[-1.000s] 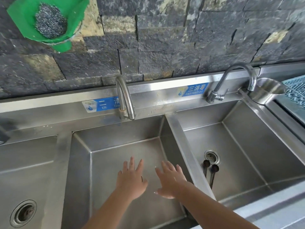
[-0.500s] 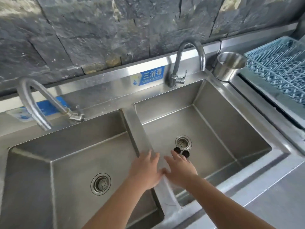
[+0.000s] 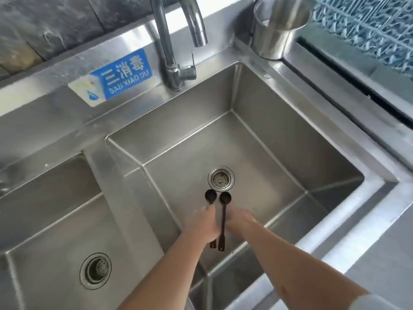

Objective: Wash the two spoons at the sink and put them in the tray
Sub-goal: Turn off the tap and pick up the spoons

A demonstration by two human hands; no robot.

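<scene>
Two black long-handled spoons lie side by side on the floor of the right sink basin (image 3: 279, 153), bowls just below the drain (image 3: 221, 179). The left spoon (image 3: 210, 196) has its handle covered by my left hand (image 3: 202, 224); only its bowl and handle tip show. The right spoon (image 3: 222, 227) shows in full between my hands. My right hand (image 3: 240, 221) rests just right of it, fingers blurred, not around the handle. The blue ribbed tray (image 3: 368, 30) sits at the top right beyond the sink edge.
A curved faucet (image 3: 176, 48) stands at the back of the right basin, its spout over the basin. A steel cup (image 3: 277, 25) stands on the back right corner. A second basin with its own drain (image 3: 96, 270) lies to the left across a steel divider.
The view has swung right and down onto the right basin. Both hands moved from the divider down into that basin and now flank the two spoons.
</scene>
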